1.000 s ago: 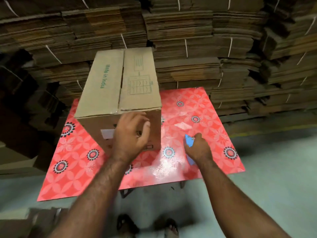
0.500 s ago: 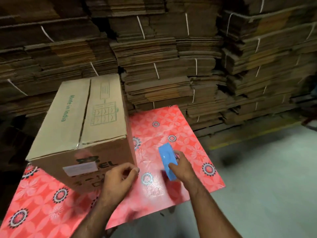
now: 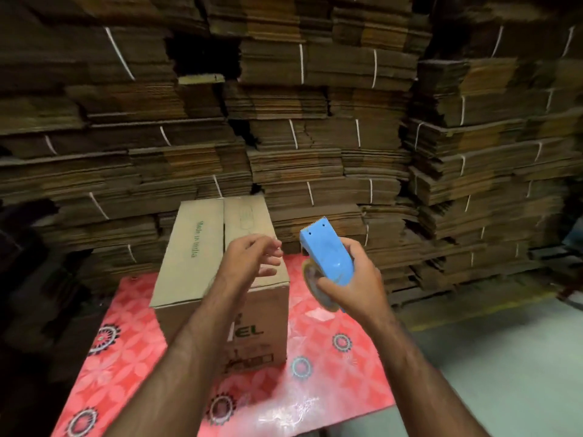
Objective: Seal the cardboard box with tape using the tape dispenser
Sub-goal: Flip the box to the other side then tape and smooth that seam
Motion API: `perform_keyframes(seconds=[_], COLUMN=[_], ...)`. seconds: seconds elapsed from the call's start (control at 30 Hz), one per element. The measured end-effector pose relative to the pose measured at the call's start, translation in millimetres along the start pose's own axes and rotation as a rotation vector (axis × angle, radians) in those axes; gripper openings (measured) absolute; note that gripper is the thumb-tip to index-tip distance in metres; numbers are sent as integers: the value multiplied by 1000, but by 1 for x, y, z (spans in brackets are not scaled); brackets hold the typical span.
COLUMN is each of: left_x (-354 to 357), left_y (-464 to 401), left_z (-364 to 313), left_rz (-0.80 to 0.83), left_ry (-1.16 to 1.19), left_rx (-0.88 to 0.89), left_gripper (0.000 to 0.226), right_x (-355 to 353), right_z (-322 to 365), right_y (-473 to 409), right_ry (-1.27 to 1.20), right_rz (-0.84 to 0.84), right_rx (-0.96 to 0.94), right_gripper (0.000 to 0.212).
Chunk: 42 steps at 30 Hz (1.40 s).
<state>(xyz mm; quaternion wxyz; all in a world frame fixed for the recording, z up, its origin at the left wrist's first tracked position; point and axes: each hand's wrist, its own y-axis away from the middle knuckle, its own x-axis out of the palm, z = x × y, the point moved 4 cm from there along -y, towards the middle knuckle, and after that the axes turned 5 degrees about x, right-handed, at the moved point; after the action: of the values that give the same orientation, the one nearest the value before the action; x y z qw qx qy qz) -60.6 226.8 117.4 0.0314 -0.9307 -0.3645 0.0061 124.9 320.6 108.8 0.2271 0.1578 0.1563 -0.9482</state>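
Observation:
A brown cardboard box (image 3: pixel 202 250) with its top flaps folded shut stands on a red patterned table (image 3: pixel 315 389). A bare seam runs along the middle of its top. My right hand (image 3: pixel 353 279) grips a blue tape dispenser (image 3: pixel 328 250) with a tape roll, raised in the air to the right of the box, toothed end pointing up. My left hand (image 3: pixel 252 260) hovers above the box's near right corner, fingers loosely bent toward the dispenser, holding nothing.
Tall stacks of flattened, string-tied cardboard (image 3: pixel 315 137) form a wall right behind the table. Grey floor (image 3: pixel 504 373) lies to the right of the table. The left side is dark.
My right hand has lifted the dispenser off the table to chest height. My left hand has left the box's front face and risen above its corner. The camera has tilted up.

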Motion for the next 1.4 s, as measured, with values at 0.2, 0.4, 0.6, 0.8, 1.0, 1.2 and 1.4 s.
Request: perform_keyframes(seconds=[0.2, 0.4, 0.6, 0.8, 1.0, 1.2, 1.4], left_x=[-38, -73, -105, -139, -164, -178, -183], left_y=[0, -3, 0, 1, -1, -9, -17], left_z=[-53, -46, -21, -5, 4, 14, 25], left_rz=[91, 223, 294, 212, 142, 99, 78], left_ry=[84, 19, 178, 251, 226, 256, 330], left_rx=[40, -12, -142, -208, -194, -216, -266], left_gripper=[39, 34, 26, 19, 9, 15, 25], right_x=[30, 66, 105, 140, 165, 180, 186], right_z=[61, 77, 67, 69, 72, 72, 73], right_y=[7, 4, -7, -11, -15, -19, -23], right_ry=[8, 116, 223, 272, 353, 377, 402], right_rz=[63, 133, 193, 253, 302, 337, 371], right_rx=[-206, -278, -279, -310, -336, -336, -315], right_gripper=[64, 57, 59, 60, 64, 67, 69])
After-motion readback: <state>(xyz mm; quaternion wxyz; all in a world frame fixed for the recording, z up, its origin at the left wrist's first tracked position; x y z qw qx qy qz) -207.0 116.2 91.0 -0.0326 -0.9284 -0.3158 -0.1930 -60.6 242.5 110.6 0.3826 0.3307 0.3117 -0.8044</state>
